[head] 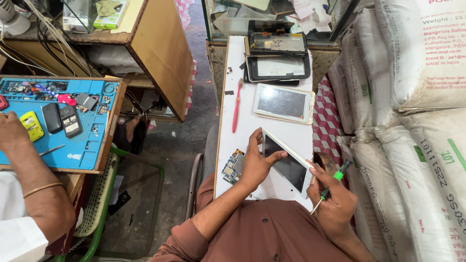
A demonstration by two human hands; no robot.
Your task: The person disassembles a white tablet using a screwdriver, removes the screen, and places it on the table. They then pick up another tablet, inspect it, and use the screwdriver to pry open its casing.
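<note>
1. Tabletop (pixel 228 121) first: a narrow white board running away from the person, set in a cramped repair stall with a bare concrete floor on the left and stacked white woven sacks (pixel 412 145) close on the right.
2. Held tilted above the near end of the tabletop is a white-framed tablet with a dark screen (pixel 287 162).
3. Left hand (pixel 256 162) grips this tablet by its left edge, thumb lying on the glass and fingers curled behind.
4. Right hand (pixel 335 201) is closed around a green-handled screwdriver (pixel 330 188), its metal tip pointing down toward the person; the same hand touches the tablet's lower right corner.
5. Just left of the left hand, a bare circuit board (pixel 233 167) lies flat.
6. Count further up the tabletop: one more white tablet (pixel 284 103), two dark tablets (pixel 277 56) stacked at the far end, one pink toothbrush (pixel 237 106).
7. Another person's arm (pixel 29 170) rests on a separate blue work mat (pixel 87 145) carrying three small phones (pixel 60 120).
</note>
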